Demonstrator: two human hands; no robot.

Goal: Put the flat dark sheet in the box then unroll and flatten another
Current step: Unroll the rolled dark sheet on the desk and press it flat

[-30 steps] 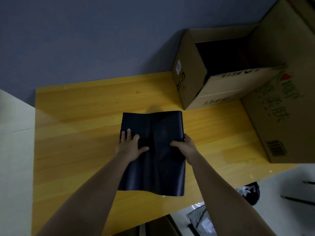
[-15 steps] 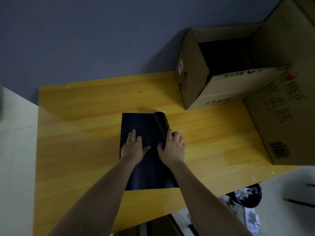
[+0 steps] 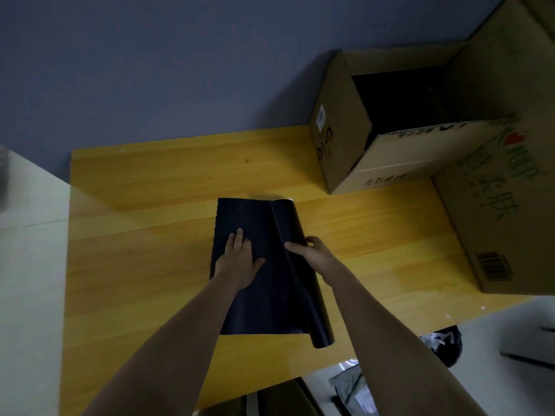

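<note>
A dark sheet (image 3: 264,298) lies on the yellow wooden table (image 3: 144,235), its left part flat and its right edge curled into a long roll (image 3: 303,283). My left hand (image 3: 240,262) presses palm-down on the flat left part, fingers spread. My right hand (image 3: 315,253) grips the rolled right edge about midway along its length. An open cardboard box (image 3: 345,151) stands at the table's far right, its inside dark.
A larger printed cardboard box (image 3: 504,211) stands at the right edge of the table beside the open one. A blue-grey wall runs behind the table. Dark bags and clutter lie on the floor at the lower right.
The sheet's right side has curled into a roll. My right hand moved from pressing flat on the sheet out to the right and now holds that roll. My left hand stayed in place.
</note>
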